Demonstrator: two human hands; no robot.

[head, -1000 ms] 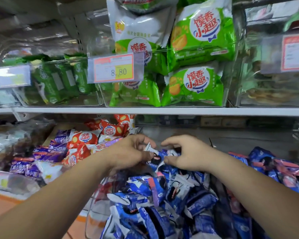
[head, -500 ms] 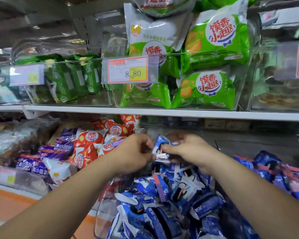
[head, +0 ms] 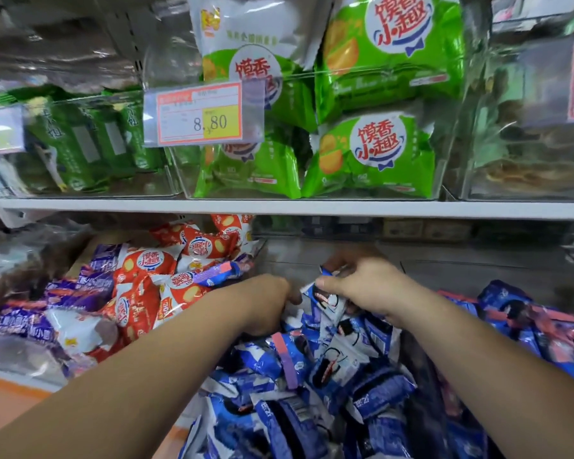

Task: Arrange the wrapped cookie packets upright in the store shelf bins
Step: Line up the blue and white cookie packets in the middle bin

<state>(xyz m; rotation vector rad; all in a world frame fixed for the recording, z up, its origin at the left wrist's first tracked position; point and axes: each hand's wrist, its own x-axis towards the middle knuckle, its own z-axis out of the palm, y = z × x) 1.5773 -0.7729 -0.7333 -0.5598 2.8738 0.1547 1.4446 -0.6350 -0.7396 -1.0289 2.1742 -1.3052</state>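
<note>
Two hands in the blue-packet bin, head view only
- right hand: thumb and fingers pinched on the top edge of one blue packet, lifted near the back of the bin, tilted, not set down
- left hand: fingers curled under and hidden behind the knuckles, just beside that packet; can't tell if it grips anything
- blue packets in front: a loose heap, lying flat or slanted at all angles, none clearly standing in a row
- rear of the bin looks bare
- red packets and purple packets in the bin to the left: also jumbled

Judgement: early stage, one packet in hand, nearly the whole heap left to stand up
</note>
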